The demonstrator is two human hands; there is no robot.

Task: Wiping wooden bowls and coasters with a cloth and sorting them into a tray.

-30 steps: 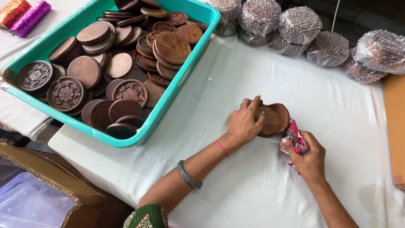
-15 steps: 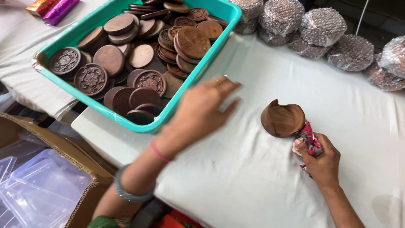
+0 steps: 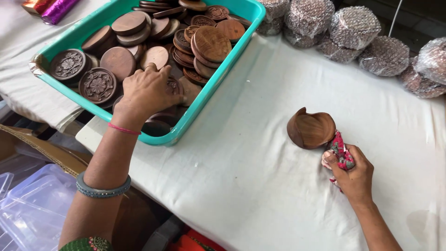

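My left hand [image 3: 147, 93] reaches into a teal plastic tray [image 3: 216, 76] full of round brown wooden discs, some plain and some carved with flower patterns; its fingers rest on the discs near the tray's front edge, and what they grip is hidden. My right hand [image 3: 353, 173] lies on the white cloth, closed around a red patterned rag [image 3: 341, 151]. Just left of it sits a small brown wooden bowl-shaped piece [image 3: 310, 129], touching the rag.
Several round bubble-wrapped bundles [image 3: 353, 28] line the far edge of the white-covered table [image 3: 260, 153]. Shiny foil rolls [image 3: 49, 7] lie at the top left. A cardboard box [image 3: 28, 144] and clear plastic lids [image 3: 28, 204] sit below the table at left.
My left hand left the wooden piece and swung left into the teal tray. The wooden piece now stands alone on the cloth. My right hand stayed put with the rag.
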